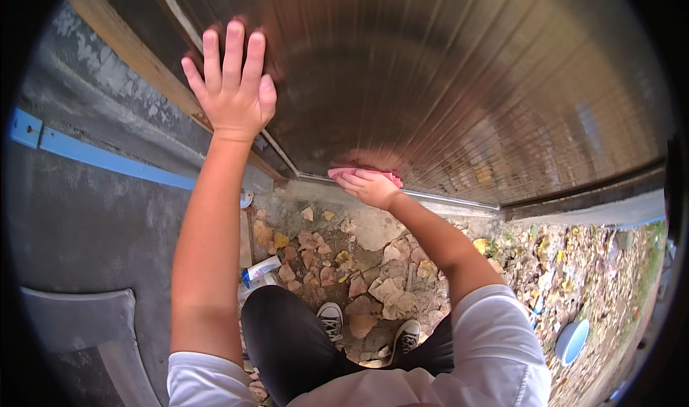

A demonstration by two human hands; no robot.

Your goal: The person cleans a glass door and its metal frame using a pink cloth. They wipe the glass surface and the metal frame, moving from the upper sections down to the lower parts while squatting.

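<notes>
A large brown, glossy, finely ribbed panel fills the top of the head view, with a thin metal strip along its bottom edge. My left hand rests with spread fingers against the panel's left side, over its narrow metal edge, and holds nothing. Low on the panel, just above the strip, my right hand presses a folded pink cloth to the surface. The fingers lie over the cloth, which hides part of the strip.
Dry leaves cover the ground around my sneakers. A wooden post and a grey wall with a blue strip stand at left. A white and blue package lies by my knee; a light blue basin sits at right.
</notes>
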